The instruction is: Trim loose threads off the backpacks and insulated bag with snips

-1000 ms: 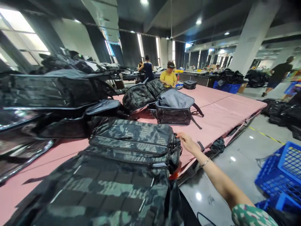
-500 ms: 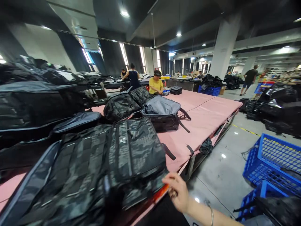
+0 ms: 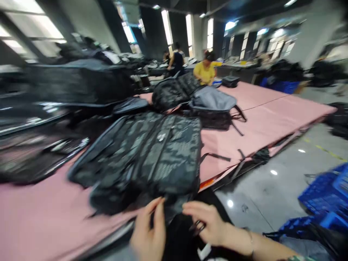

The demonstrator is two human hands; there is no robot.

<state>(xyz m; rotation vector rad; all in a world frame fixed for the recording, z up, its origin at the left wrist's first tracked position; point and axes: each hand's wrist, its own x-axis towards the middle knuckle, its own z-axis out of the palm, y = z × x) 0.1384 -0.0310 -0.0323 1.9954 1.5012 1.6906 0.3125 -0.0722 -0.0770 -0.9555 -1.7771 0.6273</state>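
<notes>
A camouflage backpack (image 3: 152, 156) lies flat on the pink table (image 3: 40, 214) right in front of me, blurred by motion. My left hand (image 3: 149, 232) is at the backpack's near edge with its fingers pointing up against the fabric. My right hand (image 3: 209, 223) is beside it at the table's edge, fingers curled around a dark zipper pull or strap end. A bracelet shows on my right wrist.
Stacks of dark bags (image 3: 67, 87) fill the left. An open bag with grey lining (image 3: 212, 108) lies farther along the table. A person in yellow (image 3: 205, 70) works at the far end. Blue crates (image 3: 323, 195) stand on the floor at right.
The backpack has been drawn closer to the table's near edge. My left hand has come into view, and my right hand has moved in next to it. The camera swung left and down.
</notes>
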